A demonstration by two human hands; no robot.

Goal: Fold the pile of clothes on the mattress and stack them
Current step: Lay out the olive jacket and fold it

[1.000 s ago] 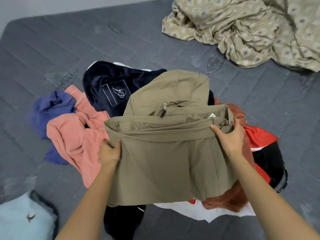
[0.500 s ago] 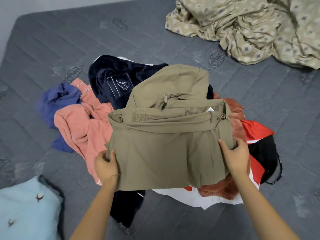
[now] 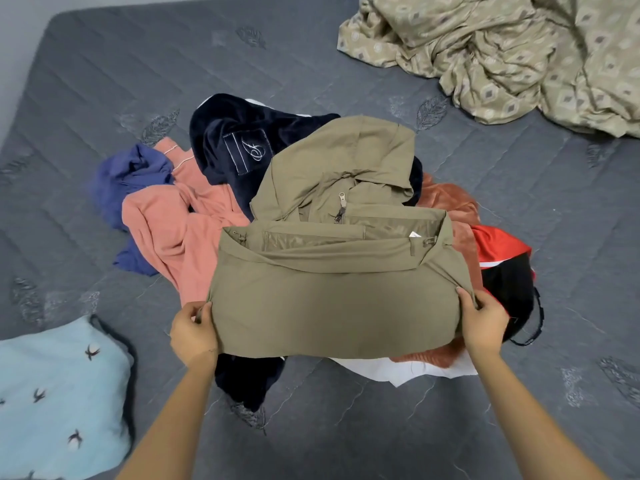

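Khaki jacket [image 3: 332, 306], partly folded, lies atop the pile [image 3: 450, 209] of clothes in the middle of the grey mattress [image 3: 104, 98]. Left hand [image 3: 192, 332] pinches the jacket's near left corner, fingers curled round the cloth; right hand [image 3: 485, 323] grips the near right corner likewise. Pink top [image 3: 180, 230], navy garment [image 3: 228, 140] and red-and-black garment [image 3: 502, 258] show beneath. A pale blue cloth [image 3: 59, 393] lies at near left, a patterned sheet [image 3: 502, 53] at far right.

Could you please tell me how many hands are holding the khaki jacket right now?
2: the left hand pinches the khaki jacket at its near-left edge, the right hand at its near-right edge.
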